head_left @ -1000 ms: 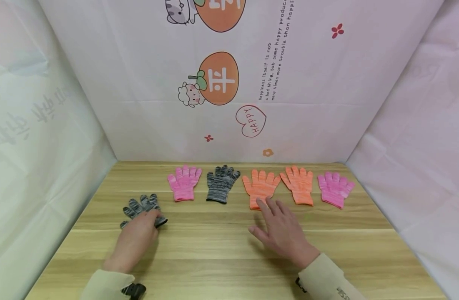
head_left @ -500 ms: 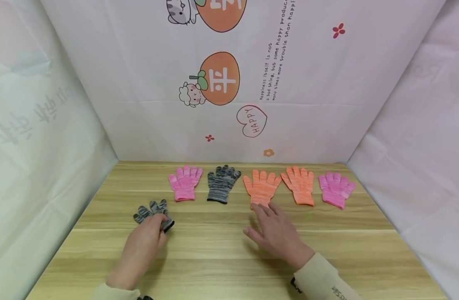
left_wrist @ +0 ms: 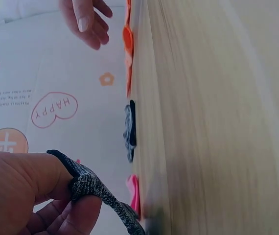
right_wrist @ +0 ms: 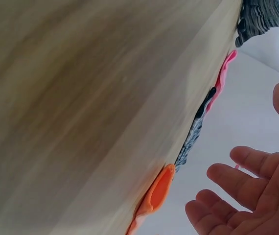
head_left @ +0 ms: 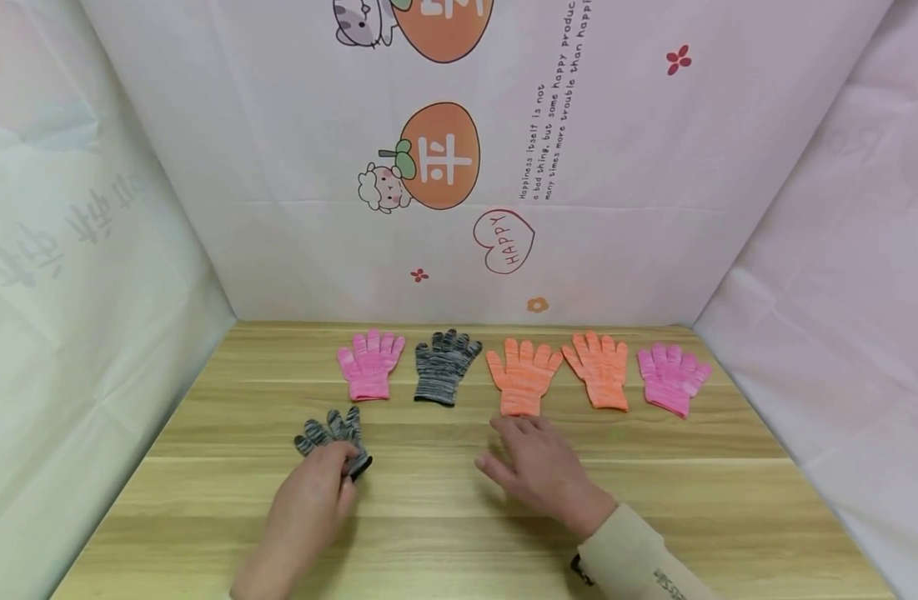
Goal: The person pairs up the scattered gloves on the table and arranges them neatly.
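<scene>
My left hand [head_left: 312, 500] pinches a grey-and-black knit glove [head_left: 337, 433] near its dark cuff, its fingers pointing away from me. In the left wrist view, thumb and fingers grip the cuff end of that glove [left_wrist: 93, 183], which hangs at a slant. My right hand [head_left: 541, 471] hovers over the table just in front of an orange glove [head_left: 524, 375], holding nothing. The right wrist view shows the right hand [right_wrist: 262, 188] with its fingers spread and apart from the gloves. A second grey-and-black glove [head_left: 444, 368] lies flat in the back row.
At the left end of the row lies a pink glove [head_left: 370, 367]. Another orange glove [head_left: 599, 371] and a second pink glove [head_left: 673, 379] lie to the right. The wooden table [head_left: 428, 533] meets a white printed backdrop [head_left: 316, 250] behind and white sheets at both sides.
My left hand has drawn the grey-and-black glove to the right and nearer to me. My right hand has shifted slightly left and back from the orange glove's cuff.
</scene>
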Available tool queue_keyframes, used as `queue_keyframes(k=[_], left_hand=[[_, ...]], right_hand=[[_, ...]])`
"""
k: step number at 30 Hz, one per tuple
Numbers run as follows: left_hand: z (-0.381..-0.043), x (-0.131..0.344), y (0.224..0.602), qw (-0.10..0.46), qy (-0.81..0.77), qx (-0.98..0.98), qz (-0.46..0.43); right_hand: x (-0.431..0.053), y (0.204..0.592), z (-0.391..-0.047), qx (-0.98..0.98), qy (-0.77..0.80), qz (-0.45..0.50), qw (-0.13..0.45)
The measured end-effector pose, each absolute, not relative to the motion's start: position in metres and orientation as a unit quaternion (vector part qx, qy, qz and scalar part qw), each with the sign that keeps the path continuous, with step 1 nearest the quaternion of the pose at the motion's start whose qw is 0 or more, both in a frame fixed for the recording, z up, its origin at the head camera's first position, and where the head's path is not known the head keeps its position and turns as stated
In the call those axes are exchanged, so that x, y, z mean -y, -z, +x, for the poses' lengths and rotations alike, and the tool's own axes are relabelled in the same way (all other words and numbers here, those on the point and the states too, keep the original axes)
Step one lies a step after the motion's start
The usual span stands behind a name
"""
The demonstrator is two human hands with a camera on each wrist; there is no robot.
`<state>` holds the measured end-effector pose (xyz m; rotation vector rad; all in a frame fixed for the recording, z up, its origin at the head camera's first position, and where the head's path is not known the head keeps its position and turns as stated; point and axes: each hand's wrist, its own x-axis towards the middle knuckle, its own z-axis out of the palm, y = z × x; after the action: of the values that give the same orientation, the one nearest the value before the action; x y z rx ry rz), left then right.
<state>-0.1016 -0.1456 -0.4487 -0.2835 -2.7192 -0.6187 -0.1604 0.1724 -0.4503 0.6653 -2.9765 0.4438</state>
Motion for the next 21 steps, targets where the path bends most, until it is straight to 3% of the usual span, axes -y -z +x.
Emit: queue_keyframes(k=[21], left_hand=[[-0.085, 0.111, 0.447, 0.189, 0.213, 0.948, -0.138]], right_hand=[[-0.148, 0.447, -0.161, 0.956, -0.175, 0.233, -0.030]])
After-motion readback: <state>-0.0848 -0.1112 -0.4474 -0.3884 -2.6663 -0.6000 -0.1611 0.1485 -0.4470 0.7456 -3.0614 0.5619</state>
